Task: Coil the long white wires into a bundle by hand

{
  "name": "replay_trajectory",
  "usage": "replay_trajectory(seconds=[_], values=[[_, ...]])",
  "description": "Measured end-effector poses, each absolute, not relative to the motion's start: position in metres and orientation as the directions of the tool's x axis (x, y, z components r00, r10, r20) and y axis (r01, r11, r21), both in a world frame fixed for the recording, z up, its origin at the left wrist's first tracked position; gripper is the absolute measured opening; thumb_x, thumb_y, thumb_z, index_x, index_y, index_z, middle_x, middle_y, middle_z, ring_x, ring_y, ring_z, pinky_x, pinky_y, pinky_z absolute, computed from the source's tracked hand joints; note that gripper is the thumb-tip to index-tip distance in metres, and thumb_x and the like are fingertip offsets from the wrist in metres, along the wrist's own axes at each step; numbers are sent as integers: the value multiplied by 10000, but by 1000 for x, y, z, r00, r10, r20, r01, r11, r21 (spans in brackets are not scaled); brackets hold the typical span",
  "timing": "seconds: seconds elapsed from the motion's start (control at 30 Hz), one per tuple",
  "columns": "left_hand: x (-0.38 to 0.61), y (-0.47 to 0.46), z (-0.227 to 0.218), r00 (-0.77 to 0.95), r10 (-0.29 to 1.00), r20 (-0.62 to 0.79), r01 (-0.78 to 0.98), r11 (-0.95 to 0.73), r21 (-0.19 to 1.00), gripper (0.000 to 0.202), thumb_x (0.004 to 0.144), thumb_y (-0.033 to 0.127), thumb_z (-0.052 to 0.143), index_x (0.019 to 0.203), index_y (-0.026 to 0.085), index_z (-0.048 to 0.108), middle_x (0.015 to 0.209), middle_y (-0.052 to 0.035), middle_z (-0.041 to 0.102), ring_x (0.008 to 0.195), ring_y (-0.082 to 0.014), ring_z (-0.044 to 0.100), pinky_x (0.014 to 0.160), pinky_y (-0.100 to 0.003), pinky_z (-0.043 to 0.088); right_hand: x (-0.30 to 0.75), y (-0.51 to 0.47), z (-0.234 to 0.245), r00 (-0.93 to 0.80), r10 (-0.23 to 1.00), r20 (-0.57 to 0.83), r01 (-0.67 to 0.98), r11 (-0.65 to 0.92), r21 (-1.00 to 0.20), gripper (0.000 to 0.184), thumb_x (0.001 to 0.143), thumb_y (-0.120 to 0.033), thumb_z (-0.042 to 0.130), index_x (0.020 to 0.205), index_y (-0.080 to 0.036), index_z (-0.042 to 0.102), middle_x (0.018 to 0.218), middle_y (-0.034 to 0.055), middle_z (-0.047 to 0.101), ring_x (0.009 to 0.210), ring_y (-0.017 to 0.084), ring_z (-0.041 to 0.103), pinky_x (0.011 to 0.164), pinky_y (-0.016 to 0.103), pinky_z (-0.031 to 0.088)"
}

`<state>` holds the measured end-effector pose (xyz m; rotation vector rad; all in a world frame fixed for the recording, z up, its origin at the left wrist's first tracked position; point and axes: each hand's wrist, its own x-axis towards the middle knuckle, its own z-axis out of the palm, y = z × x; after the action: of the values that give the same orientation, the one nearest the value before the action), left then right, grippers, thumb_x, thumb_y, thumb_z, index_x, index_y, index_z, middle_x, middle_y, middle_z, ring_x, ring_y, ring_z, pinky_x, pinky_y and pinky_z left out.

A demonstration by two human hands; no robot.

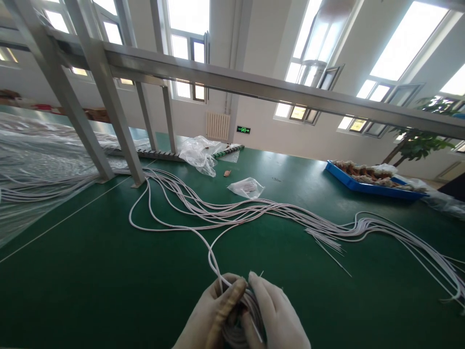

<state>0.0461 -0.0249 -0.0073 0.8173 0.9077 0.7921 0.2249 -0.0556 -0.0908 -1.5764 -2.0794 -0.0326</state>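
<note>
Both my hands wear pale gloves and meet at the bottom middle of the head view, around a small coil of thin white cable [255, 310]. My left hand [220, 310] has its thumb and fingers closed on the coil's left side, where two cable strands [214, 259] run in from the table. On the coil's right side, my right hand [278, 310] curls its fingers round the loops. A short cable end sticks up by its fingertips. The lower part of the coil is cut off by the frame and partly hidden by the fingers.
A long bundle of white cables [283, 208] crosses the green table [109, 271]. Metal frame posts [119, 121] stand at left beside plastic sheeting [32, 145]. Plastic bags [247, 188] lie further back, and a blue tray [363, 186] with bundled parts sits at right.
</note>
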Motion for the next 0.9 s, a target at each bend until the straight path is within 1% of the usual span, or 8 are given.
replay_trajectory(seconds=[0.1, 0.2, 0.3, 0.37, 0.47, 0.6, 0.8, 0.9], values=[[44, -19, -3, 422, 823, -380, -207, 496, 843, 596, 541, 406, 1010, 1033, 218, 731, 1080, -96, 755, 1080, -336, 680, 1031, -461, 504, 235, -50, -87, -377, 809, 452, 855, 492, -167, 469, 1038, -307, 522, 1483, -157, 533, 1304, 152, 727, 1111, 322, 740, 903, 408, 676], [42, -15, -1, 438, 828, -351, -270, 493, 827, 551, 539, 329, 1015, 1004, 218, 742, 1063, -90, 759, 1073, -336, 682, 1033, -464, 495, 239, -45, -83, -411, 790, 455, 837, 525, -155, 416, 1049, -282, 503, 1433, -159, 604, 1274, 159, 742, 1098, 326, 746, 927, 431, 665], [43, -17, -1, 476, 805, -355, -303, 529, 793, 536, 537, 289, 1016, 994, 217, 746, 1049, -93, 760, 1064, -343, 683, 1018, -478, 492, 241, -45, -81, -395, 804, 444, 823, 524, -218, 405, 1067, -295, 477, 1425, -177, 624, 1253, 150, 753, 1082, 316, 750, 925, 428, 664], [45, -21, -5, 462, 820, -339, -341, 517, 785, 545, 556, 364, 1008, 1011, 214, 747, 1051, -105, 757, 1068, -350, 677, 1004, -480, 493, 241, -47, -80, -383, 807, 450, 789, 539, -295, 411, 1078, -322, 475, 1456, -226, 605, 1243, 124, 759, 1056, 292, 757, 901, 392, 669], [46, -24, -16, 403, 865, -300, -389, 458, 799, 581, 547, 511, 988, 993, 223, 752, 1015, -99, 750, 1015, -336, 672, 959, -464, 511, 236, -51, -77, -220, 857, 466, 749, 454, -482, 387, 1093, -372, 435, 1406, -300, 652, 1221, 91, 764, 1069, 279, 747, 905, 377, 658], [45, -22, -35, 369, 865, -339, -338, 465, 819, 565, 493, 450, 1021, 943, 234, 756, 855, -43, 716, 851, -274, 660, 873, -409, 529, 225, -55, -75, -31, 889, 457, 675, 356, -646, 374, 1097, -419, 414, 1279, -311, 722, 1167, 76, 775, 1042, 260, 748, 866, 337, 648], [56, -12, -58, 421, 809, -410, -429, 575, 697, 369, 745, 497, 888, 908, 196, 752, 652, 25, 588, 571, -151, 548, 764, -357, 499, 216, -49, -65, 32, 924, 380, 579, 293, -761, 305, 1074, -381, 488, 1131, -280, 771, 1036, 72, 773, 911, 222, 737, 785, 281, 611], [61, -10, -66, 442, 818, -367, -506, 566, 651, 353, 753, 455, 896, 906, 173, 748, 738, -11, 663, 685, -175, 630, 770, -344, 490, 216, -45, -59, 53, 939, 340, 546, 258, -797, 315, 1064, -386, 500, 1042, -259, 787, 976, 81, 760, 868, 225, 725, 766, 286, 602]])
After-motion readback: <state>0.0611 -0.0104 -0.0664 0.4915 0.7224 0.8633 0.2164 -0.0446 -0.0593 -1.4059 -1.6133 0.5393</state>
